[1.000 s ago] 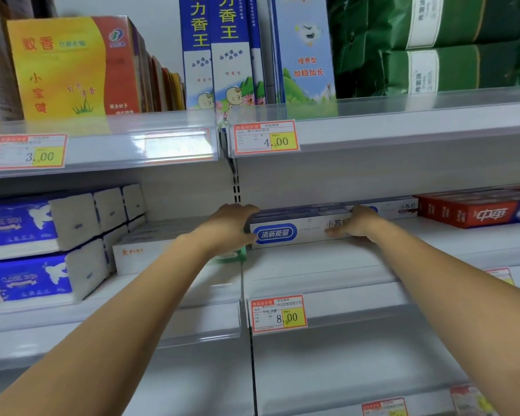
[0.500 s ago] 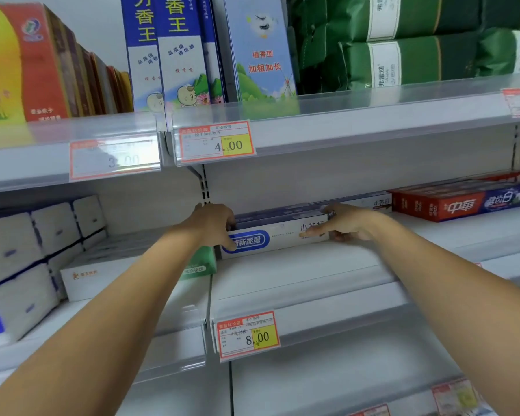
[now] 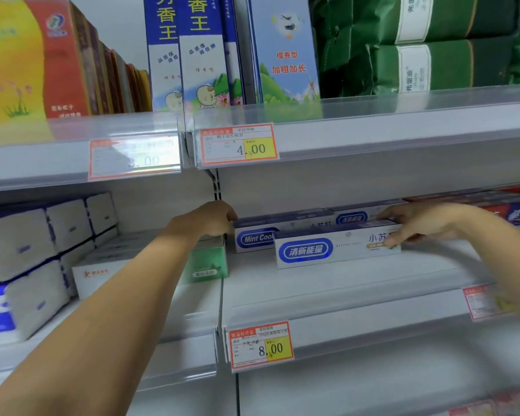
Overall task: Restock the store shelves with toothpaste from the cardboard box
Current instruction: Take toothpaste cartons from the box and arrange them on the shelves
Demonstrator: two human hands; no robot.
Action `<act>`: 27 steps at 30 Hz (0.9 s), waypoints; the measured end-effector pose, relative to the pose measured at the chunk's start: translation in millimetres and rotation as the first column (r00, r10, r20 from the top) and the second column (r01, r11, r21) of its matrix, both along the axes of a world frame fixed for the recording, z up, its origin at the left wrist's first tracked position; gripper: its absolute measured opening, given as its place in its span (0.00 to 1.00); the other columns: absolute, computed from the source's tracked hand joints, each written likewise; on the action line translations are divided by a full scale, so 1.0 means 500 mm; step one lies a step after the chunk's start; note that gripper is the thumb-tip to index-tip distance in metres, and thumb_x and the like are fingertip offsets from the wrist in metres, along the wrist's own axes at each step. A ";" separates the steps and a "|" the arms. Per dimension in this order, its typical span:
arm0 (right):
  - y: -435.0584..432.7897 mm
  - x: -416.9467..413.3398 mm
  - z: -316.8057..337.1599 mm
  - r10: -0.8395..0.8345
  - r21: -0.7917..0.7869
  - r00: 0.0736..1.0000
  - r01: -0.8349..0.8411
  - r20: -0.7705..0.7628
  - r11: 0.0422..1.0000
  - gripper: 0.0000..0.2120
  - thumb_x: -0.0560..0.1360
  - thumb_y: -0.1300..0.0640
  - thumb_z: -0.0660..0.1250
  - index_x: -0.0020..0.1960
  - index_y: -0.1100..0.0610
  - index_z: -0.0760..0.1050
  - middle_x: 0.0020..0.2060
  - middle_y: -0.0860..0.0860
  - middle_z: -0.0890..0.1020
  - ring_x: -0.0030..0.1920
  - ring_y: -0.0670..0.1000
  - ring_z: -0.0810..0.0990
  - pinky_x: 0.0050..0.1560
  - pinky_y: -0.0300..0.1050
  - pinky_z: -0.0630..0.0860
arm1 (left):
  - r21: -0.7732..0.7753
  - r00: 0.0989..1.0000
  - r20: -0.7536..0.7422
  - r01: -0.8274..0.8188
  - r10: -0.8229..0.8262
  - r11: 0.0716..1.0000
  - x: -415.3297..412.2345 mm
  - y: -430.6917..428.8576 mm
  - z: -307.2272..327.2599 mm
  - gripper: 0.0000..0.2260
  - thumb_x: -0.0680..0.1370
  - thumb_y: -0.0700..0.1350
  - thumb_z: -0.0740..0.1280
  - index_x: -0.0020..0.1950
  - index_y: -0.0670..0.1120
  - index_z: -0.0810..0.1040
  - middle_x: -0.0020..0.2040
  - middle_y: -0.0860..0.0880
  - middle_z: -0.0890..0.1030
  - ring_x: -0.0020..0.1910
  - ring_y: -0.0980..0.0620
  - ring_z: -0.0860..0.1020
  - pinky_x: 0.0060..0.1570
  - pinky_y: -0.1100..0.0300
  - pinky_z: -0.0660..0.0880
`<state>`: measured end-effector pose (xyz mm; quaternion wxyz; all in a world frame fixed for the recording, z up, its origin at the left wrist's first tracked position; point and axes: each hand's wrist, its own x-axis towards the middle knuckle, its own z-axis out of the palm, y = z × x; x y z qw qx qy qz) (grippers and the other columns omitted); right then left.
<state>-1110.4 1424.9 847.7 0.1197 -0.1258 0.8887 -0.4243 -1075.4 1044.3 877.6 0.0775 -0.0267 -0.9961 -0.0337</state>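
The front toothpaste box [image 3: 336, 250] has slid to the right and a bit nearer since half a second ago. Now the Mint Cool box [image 3: 254, 238] behind it shows its name. Before, the two boxes lined up. So the person is most likely setting the boxes in rows, and this part of the restock is nearly done.

The right hand [image 3: 424, 225] pinches the right end of the front toothpaste box, with fingers on top and on its face. The left hand [image 3: 204, 219] is at the left end of the Mint Cool box with bent fingers, but it is hard to tell if it grips.

The front box is long and white with a blue oval. It lies flat on the middle shelf [image 3: 312, 285], above the price tag [image 3: 260, 345].
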 end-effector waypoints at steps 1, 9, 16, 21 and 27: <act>-0.001 -0.002 -0.006 -0.019 -0.030 1.000 0.019 -0.016 0.999 0.29 0.69 0.67 0.73 0.66 0.54 0.68 0.57 0.50 0.77 0.55 0.50 0.76 0.49 0.36 0.75 | -0.014 1.000 0.022 0.014 -0.014 1.000 -0.006 0.002 -0.004 0.15 0.77 0.45 0.67 0.62 0.44 0.78 0.58 0.46 0.79 0.56 0.47 0.77 0.51 0.59 0.70; 0.000 -0.004 -0.037 -0.059 -0.194 0.997 0.049 -0.046 0.980 0.33 0.67 0.69 0.73 0.69 0.54 0.68 0.59 0.55 0.78 0.55 0.54 0.80 0.53 0.43 0.77 | 0.021 0.999 0.022 0.027 -0.027 0.999 -0.026 0.012 -0.014 0.23 0.70 0.47 0.75 0.62 0.42 0.76 0.57 0.45 0.80 0.54 0.46 0.78 0.55 0.56 0.74; -0.004 0.018 -0.033 -0.030 -0.161 0.994 0.014 -0.100 0.987 0.21 0.69 0.63 0.73 0.57 0.49 0.71 0.58 0.49 0.76 0.52 0.44 0.77 0.47 0.32 0.73 | 0.070 0.996 0.052 0.065 -0.069 0.995 -0.038 0.014 -0.029 0.23 0.70 0.53 0.74 0.60 0.45 0.72 0.56 0.47 0.77 0.50 0.50 0.75 0.46 0.59 0.69; 0.010 0.060 -0.004 0.086 -0.087 0.996 -0.083 0.038 0.993 0.23 0.72 0.62 0.69 0.64 0.52 0.66 0.56 0.44 0.79 0.55 0.42 0.78 0.47 0.30 0.76 | 0.281 0.993 0.074 0.066 -0.090 0.957 -0.033 0.029 -0.021 0.16 0.74 0.59 0.68 0.45 0.46 0.78 0.43 0.47 0.80 0.42 0.50 0.76 0.43 0.58 0.71; -0.049 0.047 0.022 -0.099 -0.221 0.971 0.049 -0.219 0.974 0.32 0.64 0.44 0.72 0.66 0.45 0.68 0.65 0.51 0.74 0.61 0.53 0.75 0.66 0.53 0.70 | 0.888 0.989 0.137 -0.097 -0.059 0.449 -0.018 0.056 -0.002 0.15 0.79 0.53 0.63 0.45 0.40 0.76 0.35 0.40 0.79 0.36 0.44 0.78 0.46 0.50 0.78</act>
